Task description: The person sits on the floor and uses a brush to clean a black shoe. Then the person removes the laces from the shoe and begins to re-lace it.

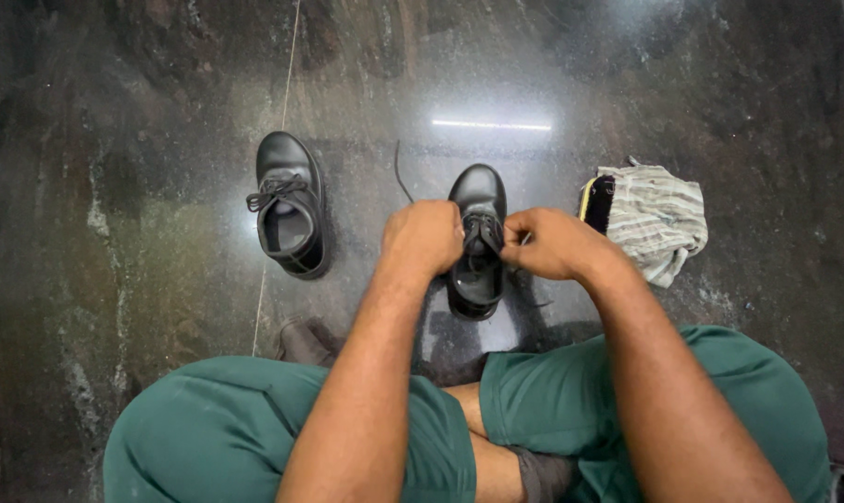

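A black lace-up shoe (478, 196) stands on the dark polished floor in front of my crossed legs, toe pointing away. My left hand (424, 237) is closed beside its left flank, gripping a black lace (401, 177) whose loose end trails up over the floor. My right hand (545, 244) is closed at the shoe's eyelets, pinching the lace on the right side. A second black shoe (290, 205), laced and tied, stands apart to the left.
A striped grey cloth (660, 222) lies crumpled at the right, with a shoe brush (596, 202) poking out of its left edge. My knees in green shorts fill the bottom of the view. A thin seam line runs down the floor at left.
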